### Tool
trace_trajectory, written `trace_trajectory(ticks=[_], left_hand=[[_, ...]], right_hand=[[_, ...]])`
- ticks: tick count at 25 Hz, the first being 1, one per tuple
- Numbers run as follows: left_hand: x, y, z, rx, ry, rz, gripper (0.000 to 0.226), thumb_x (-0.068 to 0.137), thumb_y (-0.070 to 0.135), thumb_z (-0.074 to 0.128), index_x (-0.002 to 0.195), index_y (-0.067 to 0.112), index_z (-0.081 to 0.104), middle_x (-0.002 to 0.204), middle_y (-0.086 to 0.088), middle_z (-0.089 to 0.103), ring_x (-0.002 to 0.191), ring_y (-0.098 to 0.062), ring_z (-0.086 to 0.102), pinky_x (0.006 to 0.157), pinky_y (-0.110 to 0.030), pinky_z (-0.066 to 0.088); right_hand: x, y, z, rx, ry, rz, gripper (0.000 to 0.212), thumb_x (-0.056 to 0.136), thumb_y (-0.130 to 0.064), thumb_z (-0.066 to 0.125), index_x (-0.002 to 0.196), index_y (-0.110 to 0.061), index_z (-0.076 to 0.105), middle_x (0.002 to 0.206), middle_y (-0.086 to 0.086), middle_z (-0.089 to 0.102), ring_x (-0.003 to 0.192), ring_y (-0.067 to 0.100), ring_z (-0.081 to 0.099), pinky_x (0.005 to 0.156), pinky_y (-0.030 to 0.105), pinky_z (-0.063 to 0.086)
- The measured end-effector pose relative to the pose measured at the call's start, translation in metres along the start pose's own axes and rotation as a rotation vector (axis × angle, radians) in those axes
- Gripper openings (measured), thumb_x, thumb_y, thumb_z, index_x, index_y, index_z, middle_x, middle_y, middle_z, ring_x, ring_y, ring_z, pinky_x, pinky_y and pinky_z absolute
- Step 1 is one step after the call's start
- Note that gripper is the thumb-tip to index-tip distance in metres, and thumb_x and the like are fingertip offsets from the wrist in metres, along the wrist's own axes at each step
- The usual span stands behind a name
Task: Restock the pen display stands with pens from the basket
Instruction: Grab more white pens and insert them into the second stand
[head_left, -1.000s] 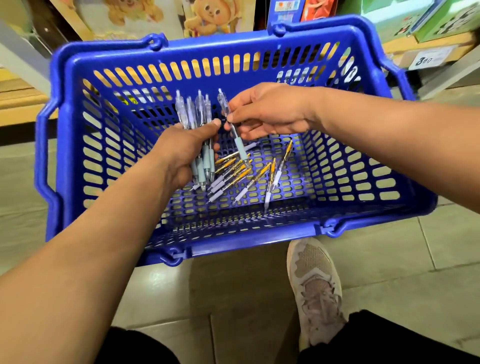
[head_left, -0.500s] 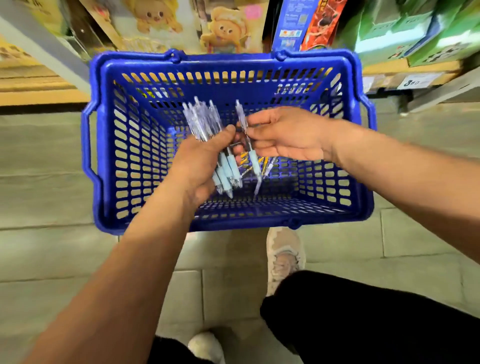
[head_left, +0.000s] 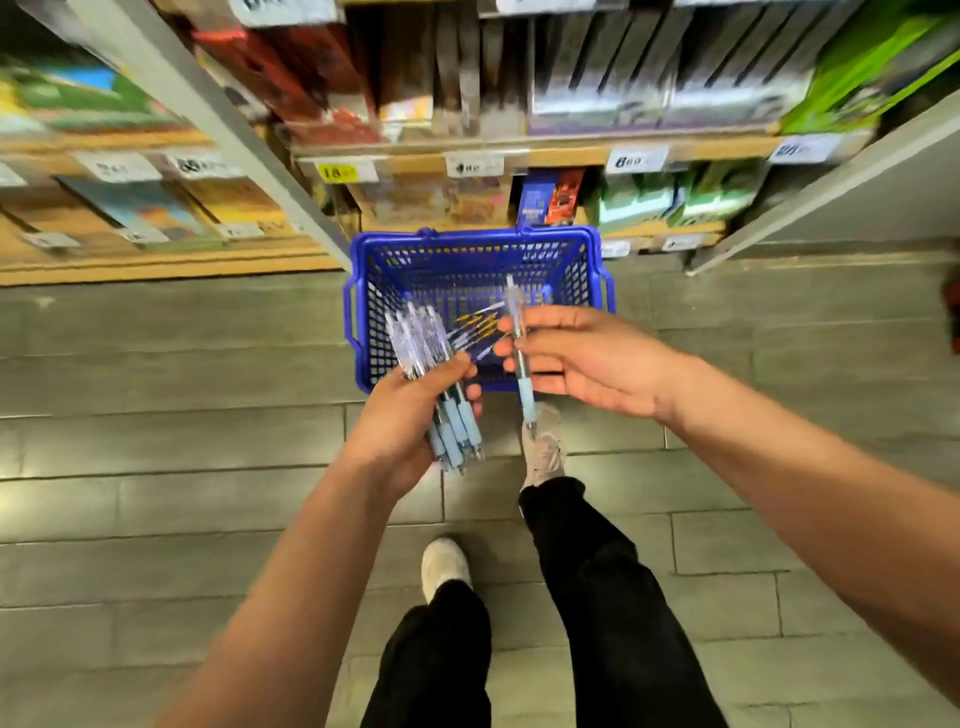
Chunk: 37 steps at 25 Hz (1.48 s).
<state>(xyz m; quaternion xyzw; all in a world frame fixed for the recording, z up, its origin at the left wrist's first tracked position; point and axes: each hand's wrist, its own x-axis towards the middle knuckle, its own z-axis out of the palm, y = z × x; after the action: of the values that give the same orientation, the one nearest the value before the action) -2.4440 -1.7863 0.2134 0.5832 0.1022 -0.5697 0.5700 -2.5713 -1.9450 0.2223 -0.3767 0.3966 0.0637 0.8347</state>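
1. Left hand (head_left: 400, 421): closed around a bundle of pens (head_left: 415, 340); thumb laid across the barrels, clear ends fanned up and away, pale blue grips pointing down toward the floor
2. Right hand (head_left: 587, 358): a single pen (head_left: 525, 395) of the same kind is pinched between thumb and fingertips, held nearly upright, tip downward, just beside the bundle but apart from it
3. Basket (head_left: 363, 312): blue, slotted, set on the grey tiled floor (head_left: 156, 467) against the lowest shelf; loose pens with yellow grips (head_left: 475, 325) are seen lying on its bottom, beyond the fingers
4. Below the hands: black trousers (head_left: 597, 597), one pale shoe (head_left: 543, 447) near the basket's near wall, a second shoe (head_left: 444, 564) further back
5. Change against the frame half a second earlier: both hands were then inside the basket; they are now held above its near edge and over the floor. The basket takes up far less of the view, and an upper shelf (head_left: 519, 145) with price labels (head_left: 636, 158) has come into view. The grips on the bundle and the single pen are unchanged
6. Hard to make out: shelf goods are smeared by motion blur; label figures are only partly legible. The count of pens in the bundle cannot be told, nor the count left in the basket, part of which is covered by the hands. Both forearms are cut off by the frame edge
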Motion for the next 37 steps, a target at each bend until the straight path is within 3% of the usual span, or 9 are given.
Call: trace_trajectory(ticks=[3, 6, 8, 10, 13, 17, 25, 28, 37], left_hand=[[-0.112, 0.056, 0.01, 0.007, -0.034, -0.01, 0.014, 0.098, 0.01, 0.06, 0.108, 0.0, 0.062, 0.077, -0.009, 0.066, 0.059, -0.016, 0.065, 0.06, -0.029, 0.06], [-0.201, 0.083, 0.021, 0.043, -0.102, 0.012, 0.015, 0.1, 0.011, 0.057, 0.105, -0.001, 0.064, 0.081, -0.01, 0.069, 0.064, -0.017, 0.066, 0.063, -0.032, 0.061], [-0.253, 0.093, 0.027, 0.071, -0.148, 0.03, 0.016, 0.101, 0.014, 0.056, 0.102, 0.001, 0.067, 0.084, -0.008, 0.072, 0.068, -0.017, 0.069, 0.068, -0.035, 0.063], [-0.296, 0.098, 0.038, 0.089, -0.198, 0.043, 0.018, 0.101, 0.016, 0.057, 0.105, 0.004, 0.07, 0.088, -0.008, 0.076, 0.073, -0.018, 0.072, 0.074, -0.038, 0.062], [-0.337, 0.104, 0.057, 0.113, -0.223, 0.073, 0.02, 0.1, 0.017, 0.059, 0.112, 0.004, 0.069, 0.093, -0.01, 0.077, 0.076, -0.02, 0.074, 0.071, -0.037, 0.064], [-0.363, 0.119, 0.077, 0.139, -0.257, 0.065, 0.026, 0.09, 0.02, 0.069, 0.109, 0.002, 0.074, 0.107, -0.021, 0.075, 0.091, -0.029, 0.075, 0.076, -0.04, 0.063], [-0.358, 0.144, 0.152, 0.202, -0.248, 0.21, 0.022, 0.093, 0.011, 0.069, 0.114, 0.004, 0.073, 0.108, -0.024, 0.073, 0.086, -0.028, 0.072, 0.076, -0.04, 0.062], [-0.351, 0.137, 0.184, 0.165, -0.191, 0.207, 0.028, 0.086, 0.015, 0.075, 0.111, 0.001, 0.073, 0.101, -0.023, 0.074, 0.084, -0.027, 0.074, 0.073, -0.037, 0.061], [-0.316, 0.157, 0.234, 0.117, -0.183, 0.212, 0.022, 0.095, 0.014, 0.068, 0.111, 0.0, 0.073, 0.1, -0.022, 0.073, 0.081, -0.027, 0.073, 0.07, -0.037, 0.06]], right_hand=[[-0.103, -0.026, 0.074, 0.05, 0.048, -0.071, 0.014, 0.1, -0.011, 0.058, 0.109, -0.015, 0.068, 0.101, 0.005, 0.074, 0.081, 0.013, 0.071, 0.076, 0.028, 0.059], [-0.184, -0.033, 0.131, -0.018, 0.107, -0.143, 0.011, 0.1, -0.02, 0.06, 0.105, -0.022, 0.069, 0.099, -0.013, 0.076, 0.083, 0.003, 0.071, 0.061, 0.018, 0.056], [-0.23, -0.038, 0.159, -0.073, 0.152, -0.217, 0.01, 0.099, -0.024, 0.063, 0.107, -0.025, 0.069, 0.095, -0.018, 0.076, 0.087, 0.001, 0.071, 0.065, 0.019, 0.056], [-0.271, -0.046, 0.175, -0.088, 0.211, -0.306, 0.01, 0.096, -0.022, 0.068, 0.104, -0.025, 0.071, 0.092, -0.01, 0.077, 0.089, 0.009, 0.073, 0.073, 0.027, 0.057], [-0.317, -0.062, 0.184, -0.042, 0.243, -0.356, 0.011, 0.094, -0.02, 0.07, 0.105, -0.02, 0.069, 0.091, -0.002, 0.079, 0.083, 0.018, 0.076, 0.07, 0.026, 0.058], [-0.356, -0.075, 0.18, -0.04, 0.166, -0.357, 0.026, 0.096, -0.025, 0.067, 0.116, -0.01, 0.067, 0.104, 0.009, 0.078, 0.092, 0.026, 0.076, 0.071, 0.026, 0.058], [-0.372, -0.141, 0.12, -0.092, 0.148, -0.407, 0.022, 0.091, -0.019, 0.074, 0.112, -0.01, 0.071, 0.102, 0.011, 0.077, 0.079, 0.019, 0.073, 0.071, 0.028, 0.06], [-0.37, -0.164, 0.09, -0.108, 0.132, -0.388, 0.017, 0.093, -0.02, 0.072, 0.106, -0.01, 0.075, 0.098, 0.011, 0.078, 0.081, 0.02, 0.074, 0.071, 0.027, 0.06], [-0.341, -0.21, 0.05, 0.031, 0.142, -0.336, 0.012, 0.091, -0.012, 0.073, 0.1, -0.005, 0.075, 0.086, 0.009, 0.076, 0.075, 0.018, 0.071, 0.069, 0.026, 0.058]])
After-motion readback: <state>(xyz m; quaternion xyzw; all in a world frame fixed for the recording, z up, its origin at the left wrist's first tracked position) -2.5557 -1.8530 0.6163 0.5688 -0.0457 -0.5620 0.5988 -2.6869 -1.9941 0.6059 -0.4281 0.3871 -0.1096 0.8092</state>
